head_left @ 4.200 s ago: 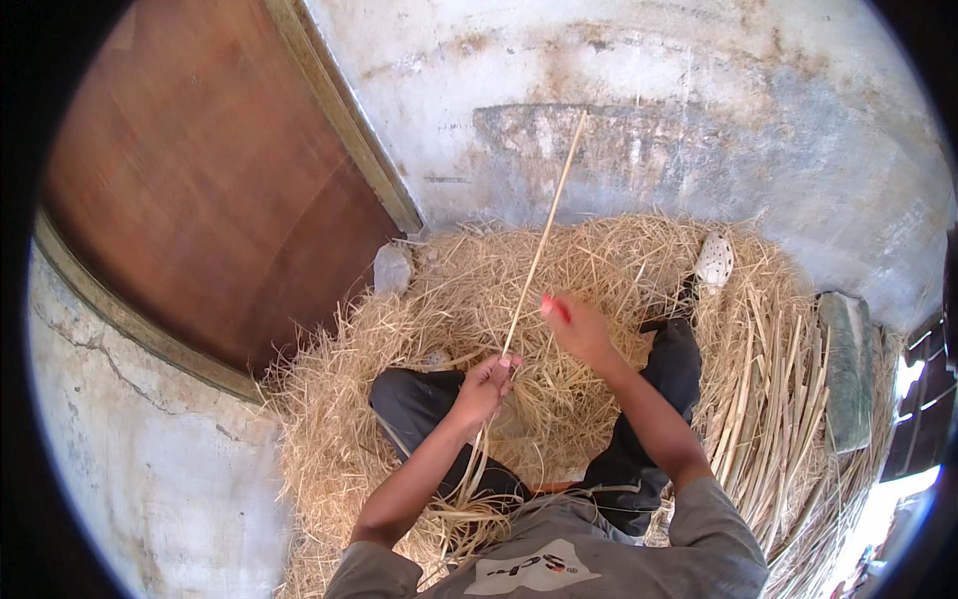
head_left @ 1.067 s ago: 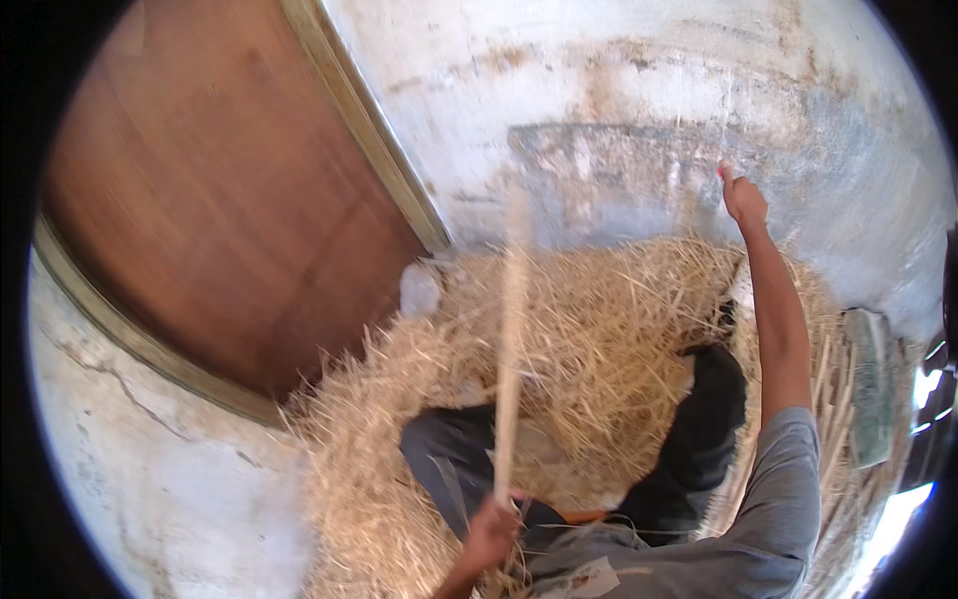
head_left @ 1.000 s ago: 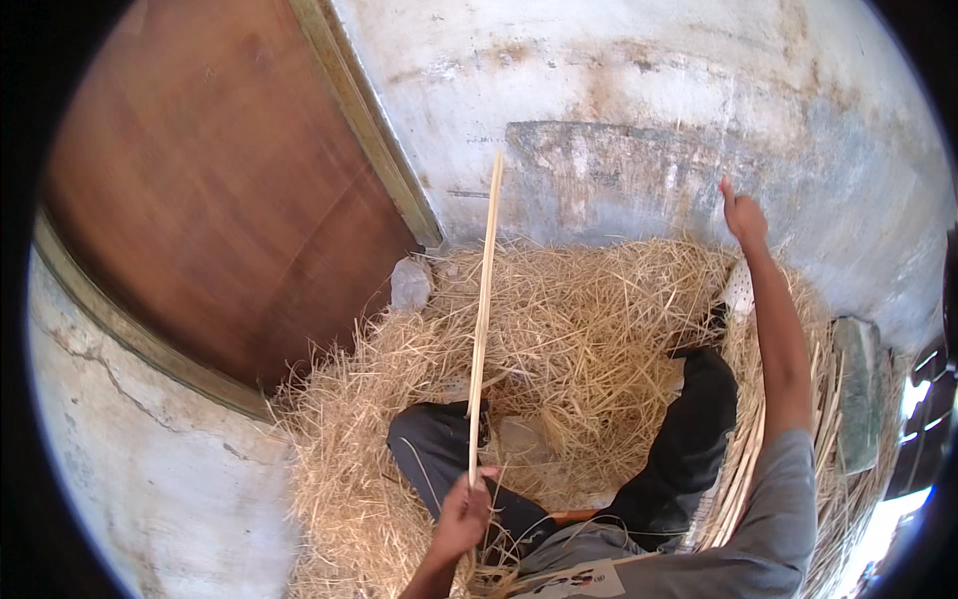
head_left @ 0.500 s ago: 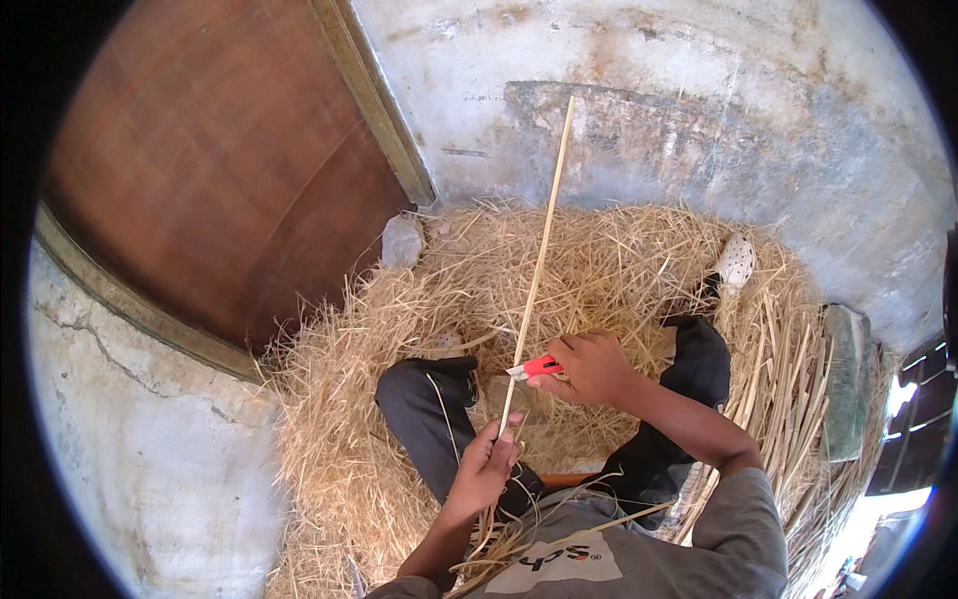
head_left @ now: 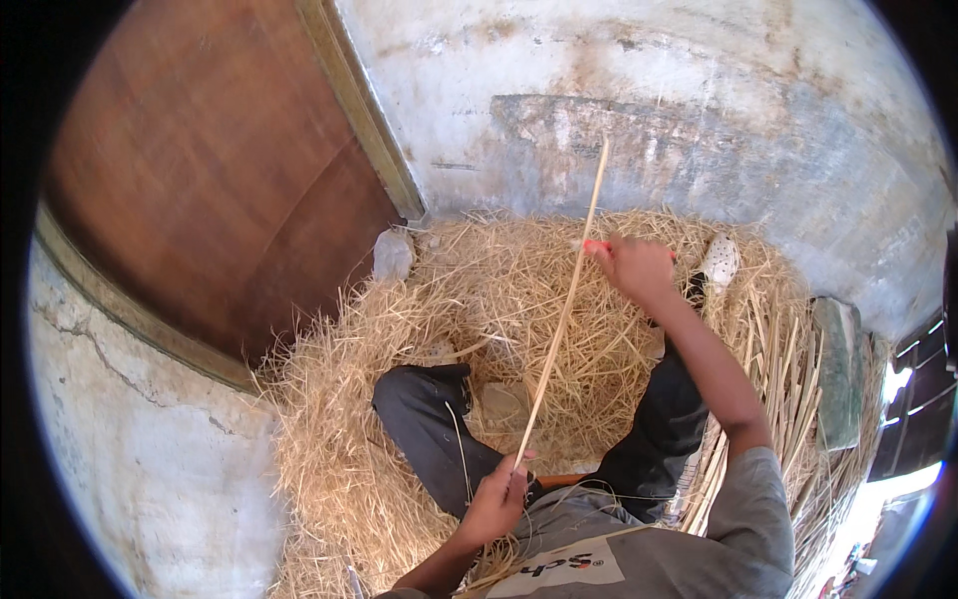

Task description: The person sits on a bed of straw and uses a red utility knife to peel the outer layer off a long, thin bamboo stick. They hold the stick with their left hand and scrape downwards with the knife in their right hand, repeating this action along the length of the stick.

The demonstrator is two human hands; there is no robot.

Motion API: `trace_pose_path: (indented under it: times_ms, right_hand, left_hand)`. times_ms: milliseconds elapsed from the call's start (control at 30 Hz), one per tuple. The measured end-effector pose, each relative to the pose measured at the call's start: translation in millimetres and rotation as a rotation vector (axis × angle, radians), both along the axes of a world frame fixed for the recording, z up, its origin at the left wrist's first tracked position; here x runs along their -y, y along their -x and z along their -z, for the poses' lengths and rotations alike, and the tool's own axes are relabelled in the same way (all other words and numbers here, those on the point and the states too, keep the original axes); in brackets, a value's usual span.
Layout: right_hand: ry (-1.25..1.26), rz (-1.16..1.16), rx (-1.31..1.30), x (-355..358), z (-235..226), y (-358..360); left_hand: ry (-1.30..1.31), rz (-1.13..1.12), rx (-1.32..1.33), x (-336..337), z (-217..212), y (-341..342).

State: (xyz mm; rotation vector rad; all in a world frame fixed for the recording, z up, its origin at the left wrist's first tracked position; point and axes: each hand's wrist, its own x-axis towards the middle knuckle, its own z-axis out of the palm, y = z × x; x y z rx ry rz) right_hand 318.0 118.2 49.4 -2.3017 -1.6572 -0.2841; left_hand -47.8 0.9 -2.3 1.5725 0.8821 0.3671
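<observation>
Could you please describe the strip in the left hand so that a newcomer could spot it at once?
Start at the stained wall and the heap of straw-like strands below it, then find the left hand low in the picture. A long, pale strip slants up and rightward from that hand. Unlike the tangled strands, it runs nearly straight, its top showing against the wall.

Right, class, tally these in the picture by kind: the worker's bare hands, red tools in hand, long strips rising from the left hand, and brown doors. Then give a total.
Hands: 2 (left hand, right hand)
Red tool: 1
Long strip: 1
Brown door: 1
Total: 5
</observation>
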Motion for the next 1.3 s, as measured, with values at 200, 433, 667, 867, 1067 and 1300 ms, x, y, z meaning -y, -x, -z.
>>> trace_pose_path:
  times_ms: [200, 433, 667, 867, 1067, 1300]
  right_hand:
    - [0.019, -0.033, 0.208, -14.3, 26.4, -73.9]
    - [-0.032, -0.072, 0.387, -58.0, 44.6, -115.9]
    - [0.097, 0.069, 0.224, -72.6, 21.3, -164.9]
    - [0.29, 0.228, 0.116, -87.1, -12.8, -198.9]
    - [0.01, 0.661, 0.078, 1.7, -37.2, -299.4]
    - [-0.17, 0.243, -0.511, 20.2, 67.8, -109.9]
  left_hand:
    - [-0.062, 0.062, -0.149, 13.7, -13.9, -4.6]
    - [-0.089, 0.1, -0.156, 17.7, -15.7, -12.7]
    - [-0.058, 0.078, -0.129, 28.0, 11.1, 4.8]
    - [0.238, 0.05, 0.05, 16.5, -35.0, -7.7]
    - [0.09, -0.107, -0.269, -9.1, 11.0, 40.3]
    - [0.506, -0.158, 0.261, -54.9, -11.6, -1.0]
